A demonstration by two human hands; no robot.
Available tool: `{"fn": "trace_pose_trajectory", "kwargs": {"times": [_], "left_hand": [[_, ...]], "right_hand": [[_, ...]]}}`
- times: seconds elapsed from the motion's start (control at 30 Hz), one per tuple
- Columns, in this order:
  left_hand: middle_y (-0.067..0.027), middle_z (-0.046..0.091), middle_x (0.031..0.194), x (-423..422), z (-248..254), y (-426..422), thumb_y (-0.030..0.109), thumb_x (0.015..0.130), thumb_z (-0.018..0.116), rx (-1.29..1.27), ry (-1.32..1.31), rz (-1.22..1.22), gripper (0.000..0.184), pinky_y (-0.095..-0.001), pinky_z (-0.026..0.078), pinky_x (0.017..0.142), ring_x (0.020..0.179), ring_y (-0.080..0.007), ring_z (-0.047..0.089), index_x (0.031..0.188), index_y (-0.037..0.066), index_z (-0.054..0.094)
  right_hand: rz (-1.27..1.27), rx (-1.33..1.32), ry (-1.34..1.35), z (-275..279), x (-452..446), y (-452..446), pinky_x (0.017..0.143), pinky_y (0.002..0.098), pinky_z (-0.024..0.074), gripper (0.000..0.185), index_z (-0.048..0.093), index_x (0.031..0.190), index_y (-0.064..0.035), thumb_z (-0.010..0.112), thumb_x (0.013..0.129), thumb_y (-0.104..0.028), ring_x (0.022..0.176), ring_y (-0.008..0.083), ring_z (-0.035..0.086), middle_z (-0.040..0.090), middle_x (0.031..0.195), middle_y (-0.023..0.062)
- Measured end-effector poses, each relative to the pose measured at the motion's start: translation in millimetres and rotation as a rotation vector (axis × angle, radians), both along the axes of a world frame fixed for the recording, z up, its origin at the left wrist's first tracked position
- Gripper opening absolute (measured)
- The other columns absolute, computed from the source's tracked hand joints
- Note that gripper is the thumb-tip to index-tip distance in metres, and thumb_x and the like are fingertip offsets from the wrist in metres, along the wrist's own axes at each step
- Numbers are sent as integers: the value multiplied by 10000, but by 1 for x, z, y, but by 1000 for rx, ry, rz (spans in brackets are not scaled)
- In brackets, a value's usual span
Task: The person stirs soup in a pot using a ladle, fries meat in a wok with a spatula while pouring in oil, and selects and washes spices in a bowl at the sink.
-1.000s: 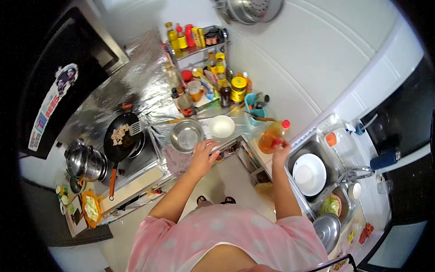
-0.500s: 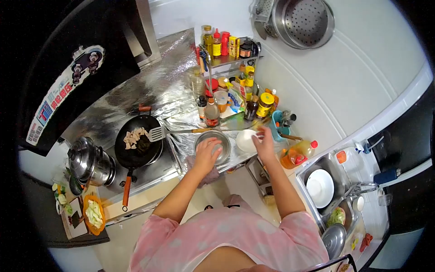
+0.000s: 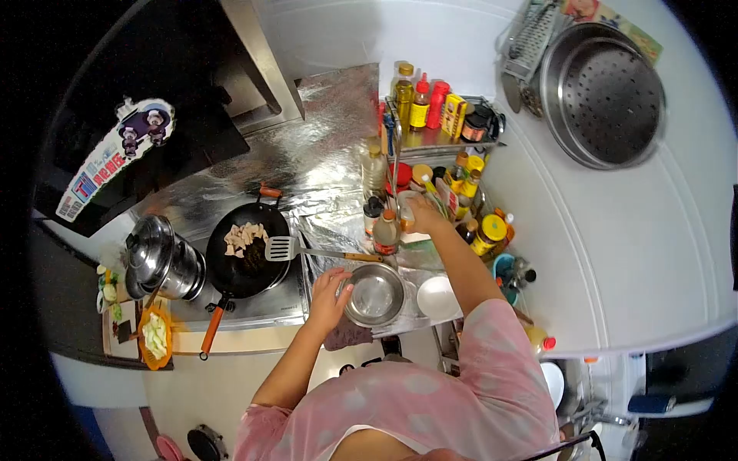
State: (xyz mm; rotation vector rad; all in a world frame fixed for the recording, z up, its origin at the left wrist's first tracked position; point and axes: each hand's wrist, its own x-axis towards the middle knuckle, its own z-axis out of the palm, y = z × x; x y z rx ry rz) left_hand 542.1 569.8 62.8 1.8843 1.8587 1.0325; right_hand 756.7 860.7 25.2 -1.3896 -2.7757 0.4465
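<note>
My left hand (image 3: pixel 329 296) is at the left rim of an empty-looking steel bowl (image 3: pixel 375 295), its fingers apart. My right hand (image 3: pixel 421 213) reaches into the lower level of the spice rack, at a small clear jar (image 3: pixel 406 201); its fingertips are partly hidden among the containers. A white bowl (image 3: pixel 439 298) stands right of the steel bowl. Behind the bowls lies a slotted spatula (image 3: pixel 284 248), its head over the edge of a black wok (image 3: pixel 247 278) that holds pale meat pieces (image 3: pixel 244 238).
A steel steamer pot (image 3: pixel 165 261) stands left of the wok, with an orange basket of cut vegetables (image 3: pixel 155 338) nearer the front. Bottles crowd the rack (image 3: pixel 442 142). A large bottle with a red cap (image 3: pixel 540 339) and the sink are at the right. Steel strainers (image 3: pixel 603 96) hang on the wall.
My right hand has moved from the large oil-coloured bottle, past the white bowl, to the rack. My left hand has shifted to the steel bowl's left side. The view has turned rightward.
</note>
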Motion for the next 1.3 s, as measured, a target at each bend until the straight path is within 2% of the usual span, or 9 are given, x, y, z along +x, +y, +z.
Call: {"fn": "trace_pose_trajectory", "kwargs": {"times": [0.1, 0.13, 0.27, 0.4, 0.5, 0.6, 0.93, 1.07, 1.3], "left_hand": [[-111, 520, 1183, 5, -5, 10, 243, 867, 578, -56, 8, 72, 288, -416, 326, 972, 1122, -314, 455, 1114, 96, 590], [-109, 522, 1181, 7, -8, 12, 244, 867, 579, -72, 4, 93, 285, -416, 325, 971, 1121, -312, 455, 1111, 98, 593], [-100, 531, 1167, 17, -15, 17, 243, 865, 583, -139, -6, 135, 260, -413, 326, 968, 1118, -302, 459, 1091, 117, 609], [-105, 544, 1144, 24, -18, 22, 236, 867, 582, -111, -22, 145, 233, -413, 340, 955, 1093, -302, 485, 1068, 125, 622], [-110, 552, 1132, 30, -13, 27, 234, 871, 577, -99, -23, 143, 220, -414, 352, 944, 1076, -307, 501, 1053, 121, 628], [-135, 550, 1140, 33, -11, 31, 220, 890, 553, -108, 5, 123, 221, -407, 370, 943, 1087, -324, 497, 1060, 100, 627], [-146, 546, 1128, 43, -19, 47, 214, 905, 545, -128, -208, 29, 269, -361, 401, 932, 1088, -298, 504, 1120, 59, 591], [-122, 508, 1209, 43, -42, 50, 285, 931, 530, -201, -655, 89, 382, -316, 395, 936, 1130, -219, 488, 1258, 93, 484], [-140, 389, 1364, 36, -1, 51, 533, 922, 412, -468, -1412, 126, 637, -426, 368, 986, 1231, -279, 407, 1433, 224, 190]], "right_hand": [[27, -89, -129, -8, -10, 35, 1108, 460, 180, 1078, 266, 1413, -107, 840, 525, -315, 1350, 396, 182, 198, 1464, 196], [10, -150, -196, -9, -14, 42, 1120, 469, 126, 1144, 207, 1440, -146, 839, 510, -356, 1377, 401, 85, 90, 1505, 185], [45, -178, -299, -11, -23, 53, 1117, 502, 108, 1208, 163, 1460, -162, 823, 495, -466, 1387, 394, 35, 5, 1526, 146], [92, -178, -378, -3, -26, 48, 1101, 548, 141, 1098, 264, 1431, -168, 802, 519, -459, 1382, 399, 63, 34, 1528, 119], [88, -116, -157, -28, -17, 55, 1088, 548, 189, 1064, 320, 1398, -196, 831, 489, -404, 1375, 404, 93, 89, 1517, 115], [131, -149, -131, -12, -4, 50, 1100, 518, 172, 885, 370, 1355, -205, 797, 584, -289, 1357, 410, 151, 146, 1502, 126], [243, 193, 98, 17, 37, 8, 1082, 539, 207, 763, 452, 1276, -195, 771, 589, -104, 1340, 405, 188, 240, 1450, 95], [247, 159, 164, 70, 41, -41, 1074, 553, 220, 746, 451, 1281, -185, 728, 605, -35, 1334, 411, 201, 248, 1443, 92], [359, 186, 342, 139, 19, -115, 1060, 555, 246, 785, 460, 1266, -145, 742, 541, -41, 1307, 428, 238, 267, 1425, 111]]}}
